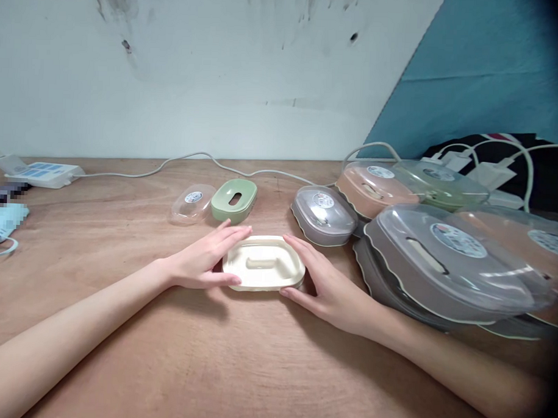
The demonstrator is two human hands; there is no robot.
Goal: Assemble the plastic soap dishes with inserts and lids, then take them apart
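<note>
A shallow cream plastic tray [281, 277] with rounded corners lies on the table in front of me, its hollow side up and an oblong shape in its middle. My left hand [213, 255] curves around its left end, thumb along the near rim and fingers at the far corner. At the right end, my right hand [320, 277] holds it the same way, with fingers on the far corner and thumb on the near one. Just behind stands a green plastic box [221, 208] with an oval slot. A clear lid [182, 210] with a round sticker lies beside it.
On the right stand grey boxes [395, 280], some stacked, with pinkish ones [353, 184] and a green one [448, 193] under clear lids. A smaller grey box [322, 223] is nearer. A cable [234, 168] runs along the back to a power strip [49, 173].
</note>
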